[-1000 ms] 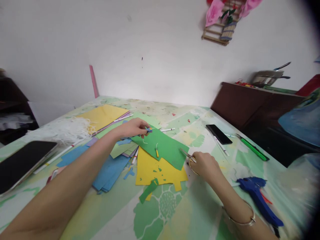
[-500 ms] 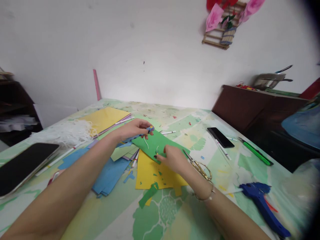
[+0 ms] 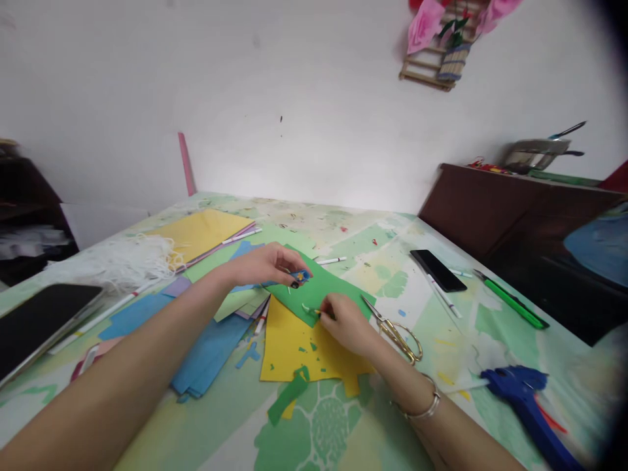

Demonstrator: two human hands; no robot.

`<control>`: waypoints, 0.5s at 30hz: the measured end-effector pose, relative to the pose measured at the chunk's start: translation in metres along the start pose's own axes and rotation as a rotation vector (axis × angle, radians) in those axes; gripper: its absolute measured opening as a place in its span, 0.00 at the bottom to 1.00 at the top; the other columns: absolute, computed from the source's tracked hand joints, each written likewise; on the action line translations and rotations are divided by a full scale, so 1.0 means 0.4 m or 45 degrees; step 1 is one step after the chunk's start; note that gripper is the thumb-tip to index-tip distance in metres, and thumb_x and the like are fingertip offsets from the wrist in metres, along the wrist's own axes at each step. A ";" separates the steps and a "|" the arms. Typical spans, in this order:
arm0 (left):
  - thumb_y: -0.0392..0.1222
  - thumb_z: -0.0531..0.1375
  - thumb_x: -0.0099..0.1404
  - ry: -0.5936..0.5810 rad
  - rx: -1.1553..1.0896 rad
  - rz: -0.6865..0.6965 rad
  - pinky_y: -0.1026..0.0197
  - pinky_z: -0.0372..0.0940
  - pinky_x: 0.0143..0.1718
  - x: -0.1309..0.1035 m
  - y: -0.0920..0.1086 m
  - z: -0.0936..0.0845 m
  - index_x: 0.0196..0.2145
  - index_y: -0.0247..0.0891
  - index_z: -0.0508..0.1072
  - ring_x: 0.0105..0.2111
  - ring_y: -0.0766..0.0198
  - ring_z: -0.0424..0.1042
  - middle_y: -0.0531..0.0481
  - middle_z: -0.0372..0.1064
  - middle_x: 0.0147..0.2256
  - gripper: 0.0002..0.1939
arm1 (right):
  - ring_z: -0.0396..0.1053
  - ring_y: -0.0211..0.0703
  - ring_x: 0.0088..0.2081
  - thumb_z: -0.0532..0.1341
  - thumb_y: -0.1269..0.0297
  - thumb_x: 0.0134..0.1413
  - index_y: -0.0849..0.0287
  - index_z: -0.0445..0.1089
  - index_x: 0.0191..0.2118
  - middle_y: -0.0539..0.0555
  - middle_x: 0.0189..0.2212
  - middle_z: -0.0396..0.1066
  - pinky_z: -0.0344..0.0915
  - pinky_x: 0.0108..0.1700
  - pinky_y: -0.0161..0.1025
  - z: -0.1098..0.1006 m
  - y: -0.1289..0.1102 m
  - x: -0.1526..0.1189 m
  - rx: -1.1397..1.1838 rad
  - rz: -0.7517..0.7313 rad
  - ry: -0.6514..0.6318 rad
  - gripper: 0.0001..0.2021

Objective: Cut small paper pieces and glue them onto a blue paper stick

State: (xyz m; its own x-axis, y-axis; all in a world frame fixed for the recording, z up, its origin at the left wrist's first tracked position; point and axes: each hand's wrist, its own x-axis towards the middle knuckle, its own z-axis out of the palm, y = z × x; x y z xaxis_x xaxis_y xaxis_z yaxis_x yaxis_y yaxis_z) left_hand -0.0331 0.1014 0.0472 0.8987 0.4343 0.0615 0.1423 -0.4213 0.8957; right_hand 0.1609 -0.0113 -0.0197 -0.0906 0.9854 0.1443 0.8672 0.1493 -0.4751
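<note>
Scissors [image 3: 385, 323] set down — left hand [image 3: 265, 265] pinched closed on blue piece [image 3: 303, 276], right hand [image 3: 346, 322] on yellow piece [image 3: 317, 312].

The right fingers [image 3: 331, 303] partly hide a tiny yellow piece [image 3: 317, 312]; the bottom edge crops the glue gun [image 3: 521, 387].

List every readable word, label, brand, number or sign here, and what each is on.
None can be read.
The phone at left, the phone at right, the green cutter and the blue glue gun show no legible marking; any fine print would be too small or blurred.
</note>
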 end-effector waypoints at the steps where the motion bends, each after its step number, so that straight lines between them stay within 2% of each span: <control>1: 0.35 0.61 0.55 0.000 0.052 0.001 0.61 0.66 0.39 0.003 -0.002 0.005 0.41 0.36 0.75 0.36 0.63 0.72 0.46 0.74 0.35 0.14 | 0.63 0.38 0.30 0.53 0.73 0.49 0.61 0.64 0.30 0.52 0.28 0.68 0.55 0.31 0.33 -0.006 0.006 0.002 0.100 0.007 0.018 0.04; 6: 0.36 0.58 0.58 0.010 0.325 0.007 0.64 0.65 0.36 0.020 -0.015 0.027 0.43 0.38 0.74 0.35 0.63 0.72 0.47 0.74 0.37 0.14 | 0.67 0.37 0.29 0.56 0.69 0.48 0.59 0.64 0.30 0.50 0.26 0.70 0.61 0.32 0.35 -0.041 0.035 0.015 0.562 0.044 0.184 0.02; 10: 0.33 0.57 0.58 0.080 0.588 0.056 0.66 0.63 0.35 0.032 -0.014 0.042 0.42 0.39 0.75 0.35 0.63 0.72 0.49 0.75 0.37 0.15 | 0.70 0.39 0.31 0.61 0.65 0.46 0.60 0.66 0.31 0.51 0.25 0.71 0.64 0.36 0.38 -0.076 0.034 0.014 1.001 0.053 0.322 0.05; 15: 0.33 0.56 0.58 0.118 0.567 0.093 0.66 0.64 0.36 0.036 0.002 0.059 0.43 0.39 0.73 0.36 0.63 0.72 0.49 0.75 0.38 0.14 | 0.71 0.39 0.31 0.63 0.64 0.47 0.59 0.69 0.33 0.51 0.25 0.72 0.65 0.40 0.40 -0.104 0.024 0.003 1.428 0.015 0.343 0.06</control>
State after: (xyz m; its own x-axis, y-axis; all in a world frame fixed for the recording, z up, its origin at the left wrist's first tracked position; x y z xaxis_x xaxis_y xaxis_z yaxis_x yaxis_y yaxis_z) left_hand -0.0100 0.0885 0.0384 0.8750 0.4514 0.1750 0.2625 -0.7459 0.6121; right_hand 0.1894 -0.0121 0.0119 0.1391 0.9578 0.2515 -0.0679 0.2626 -0.9625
